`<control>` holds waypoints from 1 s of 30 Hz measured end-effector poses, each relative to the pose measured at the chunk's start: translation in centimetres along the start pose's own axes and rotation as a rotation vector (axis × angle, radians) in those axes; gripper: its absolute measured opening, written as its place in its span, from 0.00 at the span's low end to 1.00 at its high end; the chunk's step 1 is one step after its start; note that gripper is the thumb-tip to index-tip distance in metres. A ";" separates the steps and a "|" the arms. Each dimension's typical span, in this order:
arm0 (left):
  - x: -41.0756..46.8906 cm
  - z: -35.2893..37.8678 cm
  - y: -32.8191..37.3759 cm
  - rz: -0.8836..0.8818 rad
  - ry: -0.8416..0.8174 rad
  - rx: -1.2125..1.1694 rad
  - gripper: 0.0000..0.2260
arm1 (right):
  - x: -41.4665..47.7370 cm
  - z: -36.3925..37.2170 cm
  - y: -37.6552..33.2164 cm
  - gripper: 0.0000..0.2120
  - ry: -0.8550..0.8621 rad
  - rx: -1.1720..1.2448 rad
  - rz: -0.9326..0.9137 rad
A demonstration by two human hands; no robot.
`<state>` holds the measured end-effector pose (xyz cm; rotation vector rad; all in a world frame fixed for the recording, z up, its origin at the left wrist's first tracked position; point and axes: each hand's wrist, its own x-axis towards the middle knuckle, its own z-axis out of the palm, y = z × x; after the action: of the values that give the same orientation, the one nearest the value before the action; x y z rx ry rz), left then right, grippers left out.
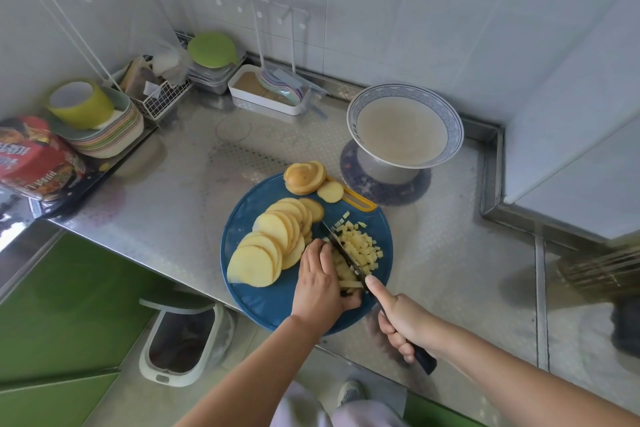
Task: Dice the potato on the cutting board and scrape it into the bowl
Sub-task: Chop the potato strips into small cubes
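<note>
Blue cutting board point(263, 302) sits right at the counter edge; a hard chop could shove it off. Bowl point(354, 107) stands well apart & looks full of water, so scraping may splash. Potato slices point(273, 246) wait at the board's left. Left hand point(320, 284) holds strips point(347, 274) w/ curled fingers, touching the blade, so it could get cut. Right hand point(405, 322) grips the knife point(341, 253). Cubes point(362, 246) may roll off.

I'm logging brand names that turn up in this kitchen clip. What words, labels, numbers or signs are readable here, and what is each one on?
Nothing reads clearly enough to quote.
red food packet: bold printed characters, too blurred to read.
bowl: dark marks on its inner rim, too small to read.
cutting board and knife: no lettering shows.
</note>
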<state>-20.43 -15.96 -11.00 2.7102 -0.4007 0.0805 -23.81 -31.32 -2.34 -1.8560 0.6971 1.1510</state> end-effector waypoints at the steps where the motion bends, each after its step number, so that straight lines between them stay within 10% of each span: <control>1: 0.0 0.0 0.1 -0.005 0.004 -0.006 0.42 | -0.1 -0.3 -0.1 0.35 -0.018 0.013 0.008; 30: -0.1 -0.1 0.1 -0.004 0.070 -0.009 0.40 | 1.5 0.5 0.3 0.33 0.052 0.133 -0.146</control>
<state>-20.57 -16.00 -10.92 2.6901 -0.3736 0.1721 -23.64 -31.05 -3.92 -1.7981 0.6400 0.9438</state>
